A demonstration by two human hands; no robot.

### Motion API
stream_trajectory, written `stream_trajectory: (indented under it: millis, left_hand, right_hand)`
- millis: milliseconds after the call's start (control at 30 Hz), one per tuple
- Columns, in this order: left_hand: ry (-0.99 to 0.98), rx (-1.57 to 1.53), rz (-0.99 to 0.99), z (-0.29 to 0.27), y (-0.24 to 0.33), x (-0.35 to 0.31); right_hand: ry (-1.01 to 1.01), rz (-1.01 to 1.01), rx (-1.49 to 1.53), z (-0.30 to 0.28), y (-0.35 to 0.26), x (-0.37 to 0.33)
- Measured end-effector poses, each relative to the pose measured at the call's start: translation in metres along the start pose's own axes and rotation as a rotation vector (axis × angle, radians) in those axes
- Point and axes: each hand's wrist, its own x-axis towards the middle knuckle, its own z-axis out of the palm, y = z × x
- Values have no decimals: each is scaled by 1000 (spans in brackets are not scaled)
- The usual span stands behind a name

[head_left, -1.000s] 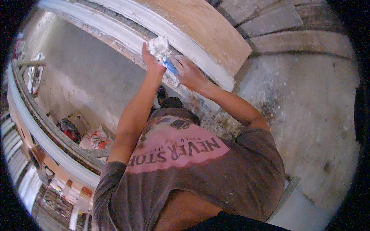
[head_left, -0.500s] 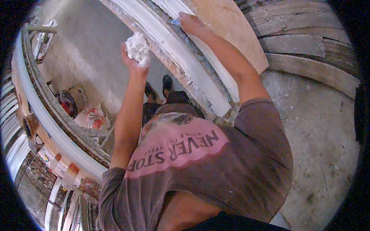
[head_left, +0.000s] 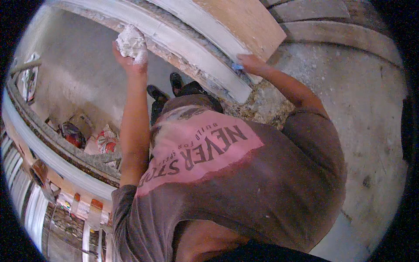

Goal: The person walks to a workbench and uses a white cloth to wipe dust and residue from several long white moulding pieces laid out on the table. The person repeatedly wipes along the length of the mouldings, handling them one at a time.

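Observation:
A lump of wet white plaster [head_left: 132, 41] rests in my left hand [head_left: 132, 66], whose fingers curl round its far side. That hand hangs beside the near edge of a long white plaster moulding [head_left: 192, 61]. At the right, my right hand [head_left: 256, 65] is closed on a small blue tool [head_left: 237, 67], mostly hidden by the fingers. It is at the near end of a second white strip [head_left: 203, 28], which lies along a tan board [head_left: 244, 22]. Whether the tool touches the strip I cannot tell.
Grey boards [head_left: 331, 37] lie at the far right above a dusty concrete floor [head_left: 340, 131]. A curved white-topped bench [head_left: 65, 168] runs along the left. Bags [head_left: 106, 139] lie beside it. Rough crumbly plaster [head_left: 264, 105] sits at the moulding's near end.
My right hand has come nearer along the strip to its end. My left hand still carries the plaster lump. The whole view has shifted, with the mouldings now higher and further left.

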Motion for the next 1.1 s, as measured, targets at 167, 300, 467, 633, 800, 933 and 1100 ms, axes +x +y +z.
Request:
stream_trajectory:
  millis: [167,300,467,633,800,933,1100]
  left_hand:
    - [-52,-102,-72,-1,1,0]
    - [-78,-146,-218,22,-11,-10]
    - [-19,-18,-172,25,-24,-10]
    - [26,80,-77,15,-5,0]
    - [7,130,79,-18,67,35]
    - [57,77,142,-12,133,63]
    - [-81,-24,159,-32,232,125]
  right_hand:
    - [-155,83,-135,0,-6,-104]
    - [-348,400,-224,4,-52,-150]
    - [-8,297,-7,20,-35,-133]
    - [-180,-25,-144,-21,-37,-40]
    - [-101,377,252,-72,-82,71]
    - [-8,368,316,-110,-114,186]
    - [305,131,79,-114,-109,353]
